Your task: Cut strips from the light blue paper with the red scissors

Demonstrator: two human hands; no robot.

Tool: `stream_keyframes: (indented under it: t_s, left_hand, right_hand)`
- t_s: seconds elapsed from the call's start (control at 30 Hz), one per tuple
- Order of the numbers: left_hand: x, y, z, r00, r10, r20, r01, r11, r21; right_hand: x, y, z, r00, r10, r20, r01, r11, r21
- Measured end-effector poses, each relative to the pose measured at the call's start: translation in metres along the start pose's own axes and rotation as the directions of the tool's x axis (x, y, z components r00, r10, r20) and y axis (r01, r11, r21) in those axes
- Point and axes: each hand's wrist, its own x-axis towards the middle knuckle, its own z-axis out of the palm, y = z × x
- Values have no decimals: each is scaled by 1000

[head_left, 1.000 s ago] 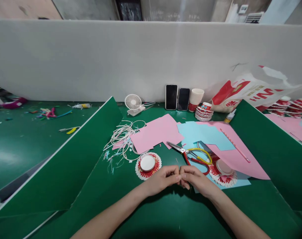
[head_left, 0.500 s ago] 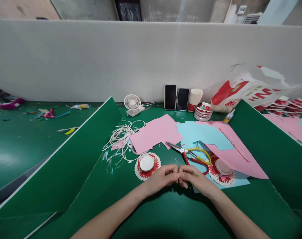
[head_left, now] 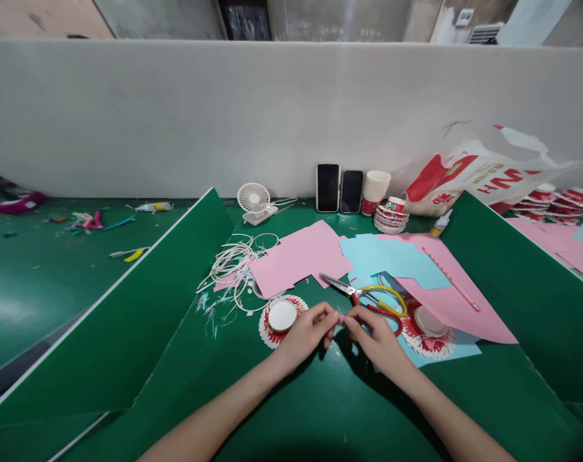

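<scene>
My left hand and my right hand meet fingertip to fingertip above the green table. Between them they pinch a tiny pink paper scrap. Just left of my left hand lies a flattened red and white paper cup. Scissors with yellow and red handles lie just beyond my right hand, on blue paper. A second flattened cup lies to the right of my right hand.
Pink paper sheets and white rim rings lie behind the hands. Green dividers slant up on both sides. At the back wall stand a small fan, two phones, paper cups and a plastic bag.
Both hands have moved a little away from me, toward the scissors, and risen slightly. The fingers have loosened, so the small pink scrap now shows between the fingertips.
</scene>
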Motion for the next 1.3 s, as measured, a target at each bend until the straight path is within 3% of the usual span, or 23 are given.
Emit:
stream_keyframes:
  t_s: [0.1,0.2,0.63,0.83,1.1,1.3]
  left_hand:
    - [2,1,0,999,22,-49,-22,1000,3]
    - [2,2,-1,999,28,-47,-28,1000,9]
    - [3,-6,-1,997,54,-58,-50,996,76]
    - [3,-6,-4,1000,12,-29,-10,997,72]
    - [1,0,-6,1000,-31,1,31,999,-16]
    - [2,1,-9,998,-44,39,48,993,-108]
  right_hand:
    - [-2,2,4,987,-119,-112,88,965,-249]
    - [-4,6,6,975,-199,-101,143,904,-403]
    - [-6,8,8,968,-249,26,218,788,-576]
    - [-6,9,7,972,-230,50,225,839,-495]
    - [-2,-3,0,994,-78,75,94,967,-236]
    - [1,-6,-7,998,-35,59,40,996,-83]
